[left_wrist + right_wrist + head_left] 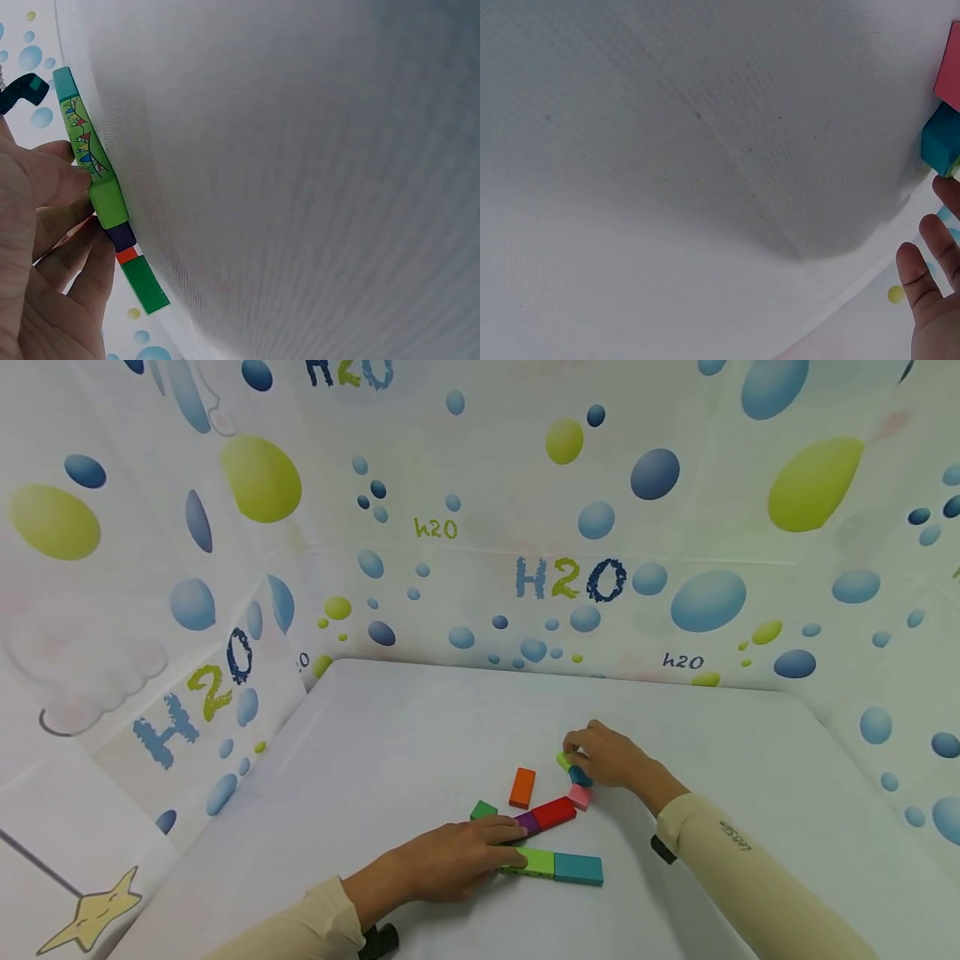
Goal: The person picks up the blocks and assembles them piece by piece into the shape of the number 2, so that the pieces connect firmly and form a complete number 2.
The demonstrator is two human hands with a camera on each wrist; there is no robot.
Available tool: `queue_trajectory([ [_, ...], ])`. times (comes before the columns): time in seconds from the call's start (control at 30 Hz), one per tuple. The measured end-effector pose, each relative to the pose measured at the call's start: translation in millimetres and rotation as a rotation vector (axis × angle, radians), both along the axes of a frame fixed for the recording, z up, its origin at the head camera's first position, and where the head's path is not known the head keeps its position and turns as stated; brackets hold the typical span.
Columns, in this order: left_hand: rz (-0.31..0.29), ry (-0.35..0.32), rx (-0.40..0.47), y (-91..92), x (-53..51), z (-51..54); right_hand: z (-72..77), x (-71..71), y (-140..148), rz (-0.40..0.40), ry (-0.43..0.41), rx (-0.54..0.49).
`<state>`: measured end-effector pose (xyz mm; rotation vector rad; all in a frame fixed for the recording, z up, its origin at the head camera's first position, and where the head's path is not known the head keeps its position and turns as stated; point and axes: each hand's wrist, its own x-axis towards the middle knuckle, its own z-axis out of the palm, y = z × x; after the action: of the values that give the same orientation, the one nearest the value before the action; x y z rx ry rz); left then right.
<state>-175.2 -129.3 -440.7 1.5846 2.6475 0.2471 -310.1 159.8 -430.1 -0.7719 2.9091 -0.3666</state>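
In the head view my left hand point(453, 860) lies over the left end of a long lime-green block point(538, 862). In the left wrist view the thumb is on its bunting-printed side point(82, 131), with a finger at the upper edge. Other fingers touch a purple block point(528, 823) end to end with a red block point(555, 812). Farther right, my right hand point(609, 756) pinches a small lime-green block point(563, 762), partly hidden by the fingers. It sits against a dark teal block point(580, 777), which adjoins a pink block point(579, 797); the red block's end is nearby.
A teal block point(578, 868) continues the front row to the right. An orange block point(522, 787) lies behind the red row, and a green block point(483, 810) lies beyond my left fingers. White cloth point(420, 727) covers the table; printed curtains stand behind and left.
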Motion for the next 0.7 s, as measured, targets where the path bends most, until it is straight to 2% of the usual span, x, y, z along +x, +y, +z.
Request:
queue_trajectory([
  [0.2,0.008,-0.010,-0.001,3.1,1.0,3.5,2.4,-1.8,0.7,-0.015,-0.036,0.000],
  [0.47,0.005,-0.017,-0.009,3.9,0.8,3.2,3.9,-0.6,-2.1,-0.022,-0.039,0.005],
  [0.57,0.005,-0.013,-0.008,3.5,0.6,3.3,3.8,-1.0,-3.2,-0.017,-0.006,0.002],
  [0.7,0.005,-0.005,-0.010,3.2,0.5,3.9,2.7,-2.8,-4.9,0.019,0.080,0.000],
])
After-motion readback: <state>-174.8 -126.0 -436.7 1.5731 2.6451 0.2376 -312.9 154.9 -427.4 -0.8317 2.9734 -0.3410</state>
